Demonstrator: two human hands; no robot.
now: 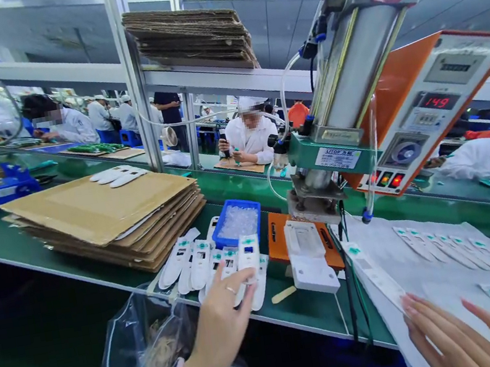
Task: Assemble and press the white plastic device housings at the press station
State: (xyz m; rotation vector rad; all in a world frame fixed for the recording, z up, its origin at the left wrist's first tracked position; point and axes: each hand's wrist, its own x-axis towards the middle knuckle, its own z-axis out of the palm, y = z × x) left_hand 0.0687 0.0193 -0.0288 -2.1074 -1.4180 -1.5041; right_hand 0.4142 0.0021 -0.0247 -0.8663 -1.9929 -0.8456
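My left hand (pixel 226 309) pinches a white plastic casing (pixel 248 253) with a small dark window and a green mark, raised over a group of similar casings (pixel 201 263) on the green bench. Over the white sheet at right, my right hand (pixel 451 324) has its fingers stretched out and thumb apart. Its fingertips touch the lower end of another long white casing (pixel 373 275), lying slanted near the sheet's left edge. Between my hands, a white fixture block (pixel 312 260) sits on an orange base (pixel 277 237) under the press head (pixel 317 196).
A blue tray (pixel 258 222) holds small clear pieces. Stacked cardboard (pixel 99 211) stands at left, an orange control box (pixel 430 108) at right. More casings (pixel 443 247) lie on the white sheet (pixel 375 230). A plastic bag (pixel 125 338) hangs at the bench edge. Co-workers sit beyond.
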